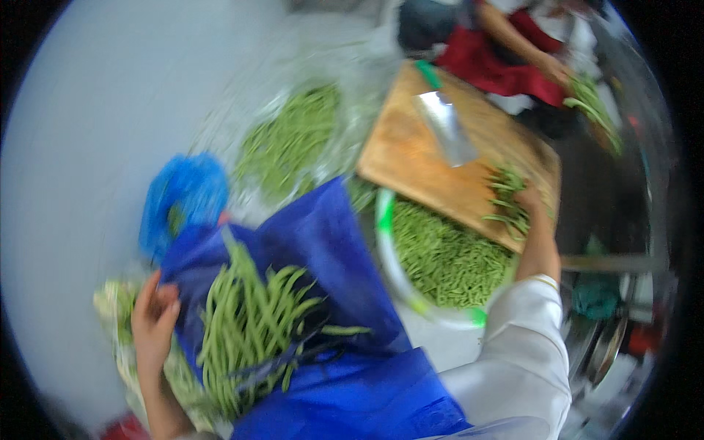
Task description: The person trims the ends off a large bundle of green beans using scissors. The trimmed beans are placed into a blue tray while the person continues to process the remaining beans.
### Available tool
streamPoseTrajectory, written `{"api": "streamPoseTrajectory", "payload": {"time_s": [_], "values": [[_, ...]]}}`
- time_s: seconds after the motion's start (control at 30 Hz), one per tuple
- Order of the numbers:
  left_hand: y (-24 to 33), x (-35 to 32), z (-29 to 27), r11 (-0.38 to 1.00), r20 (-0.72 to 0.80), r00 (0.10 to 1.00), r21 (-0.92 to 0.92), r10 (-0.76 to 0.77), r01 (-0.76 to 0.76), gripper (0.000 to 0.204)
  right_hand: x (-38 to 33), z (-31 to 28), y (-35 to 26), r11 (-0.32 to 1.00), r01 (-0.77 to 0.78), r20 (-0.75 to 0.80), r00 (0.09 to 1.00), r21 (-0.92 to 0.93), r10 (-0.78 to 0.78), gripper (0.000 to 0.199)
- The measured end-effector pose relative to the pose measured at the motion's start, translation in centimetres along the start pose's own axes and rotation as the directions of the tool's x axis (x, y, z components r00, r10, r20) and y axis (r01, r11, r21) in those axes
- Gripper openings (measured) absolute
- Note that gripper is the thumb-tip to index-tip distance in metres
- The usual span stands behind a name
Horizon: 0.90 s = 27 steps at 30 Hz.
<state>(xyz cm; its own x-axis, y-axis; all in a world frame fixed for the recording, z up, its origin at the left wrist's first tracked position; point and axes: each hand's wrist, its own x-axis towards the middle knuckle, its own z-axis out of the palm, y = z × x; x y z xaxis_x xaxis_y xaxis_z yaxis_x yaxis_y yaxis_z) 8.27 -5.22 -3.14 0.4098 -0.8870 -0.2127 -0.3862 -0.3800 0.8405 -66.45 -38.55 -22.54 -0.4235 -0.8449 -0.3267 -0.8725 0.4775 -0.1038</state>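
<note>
— Surface, room?
— Pale grey floor [88, 132], blurred. Blue bag [183, 194] at left, clear bag [293, 139] of beans beyond, board [433, 158] with cleaver [447, 128] over a basin [411, 286] of cut beans.
— Beans?
— Long, green, heaped in a blue apron [345, 279]. Left hand [154, 319] at apron's left edge, fingers curled on it. Right hand [532, 202] on board's right edge, closed on beans [510, 202].

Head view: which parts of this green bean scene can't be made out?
- Left hand: motion blur hides whether it grips the blue bag or only touches it.
- Right hand: fingers lost among the beans on the cutting board.
- Cleaver: smeared, its edge unclear.
- Another person's hand: near the rim, distorted.
- Bowl of cut beans: partly under the board.
</note>
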Motion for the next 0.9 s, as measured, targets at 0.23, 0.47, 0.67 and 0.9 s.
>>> {"api": "streamPoseTrajectory", "payload": {"time_s": [0.23,0.47,0.67,0.9], "values": [[0.8,-1.9,1.9,0.996,-0.128,0.991,-0.078,0.042,-0.052,0.045,-11.7,-3.8,-12.0,0.773,0.634,-0.464,0.695,0.037,-0.549,0.058],[1.5,-5.4,2.7,0.993,-0.072,0.992,0.063,0.102,-0.097,0.035,-40.4,-1.7,-23.7,-0.237,0.927,-0.227,-0.174,0.290,-0.958,0.034],[-0.5,-9.1,2.3,0.996,-0.147,0.988,0.081,0.042,-0.030,0.027,-45.7,2.4,-23.7,-0.226,0.900,-0.009,-0.240,0.374,-0.971,0.043],[-1.7,-11.8,1.8,0.994,-0.054,0.995,0.070,0.089,-0.085,0.027,-46.8,3.3,-25.4,-0.264,0.960,-0.086,-0.256,0.095,-0.963,0.064]]}}
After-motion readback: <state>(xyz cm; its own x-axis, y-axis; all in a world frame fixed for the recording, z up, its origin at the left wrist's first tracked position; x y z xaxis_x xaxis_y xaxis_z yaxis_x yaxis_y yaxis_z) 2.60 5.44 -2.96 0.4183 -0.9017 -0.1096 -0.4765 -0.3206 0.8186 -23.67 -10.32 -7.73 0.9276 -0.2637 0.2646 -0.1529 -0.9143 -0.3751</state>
